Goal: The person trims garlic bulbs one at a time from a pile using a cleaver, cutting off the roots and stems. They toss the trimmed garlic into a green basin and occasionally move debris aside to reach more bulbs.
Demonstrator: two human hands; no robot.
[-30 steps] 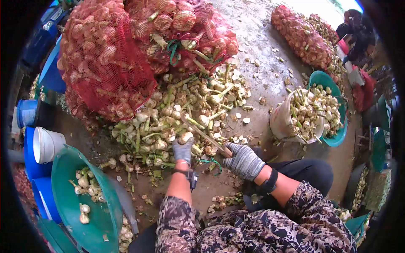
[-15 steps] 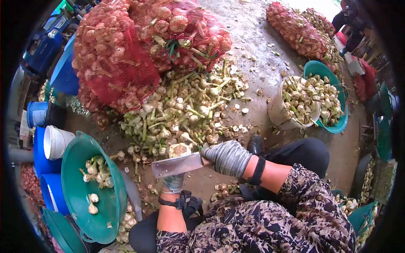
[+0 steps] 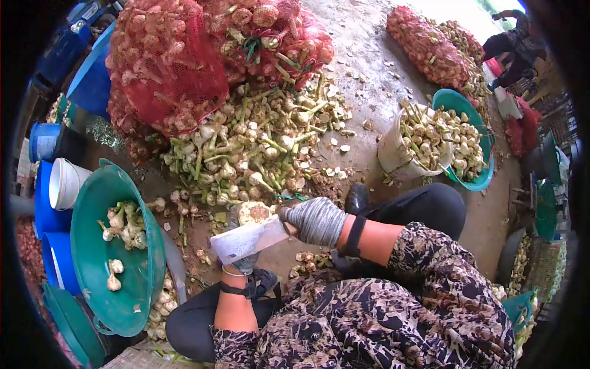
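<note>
My gloved right hand (image 3: 316,221) is closed round the handle of a cleaver (image 3: 243,241), whose broad blade points left and catches the light. Behind the blade, my gloved left hand (image 3: 244,263) grips a garlic bulb (image 3: 253,213), its pale, brownish root end turned up; most of the left fingers are hidden by the blade. The cleaver overlaps the lower side of the bulb in this view. Just beyond both hands lies a heap of garlic with green stalks (image 3: 246,150).
Red mesh sacks of garlic (image 3: 166,67) stand behind the heap. At left is a green basin (image 3: 117,289) holding several bulbs; at right, a white bucket (image 3: 393,147) and a teal basin (image 3: 487,166) are full of garlic. Another person (image 3: 516,46) is at the far right.
The cleaver blade has tilted, its face now bright, and sits lower against the bulb. The whole view has shifted slightly. The far person shows more, with an arm stretched out.
</note>
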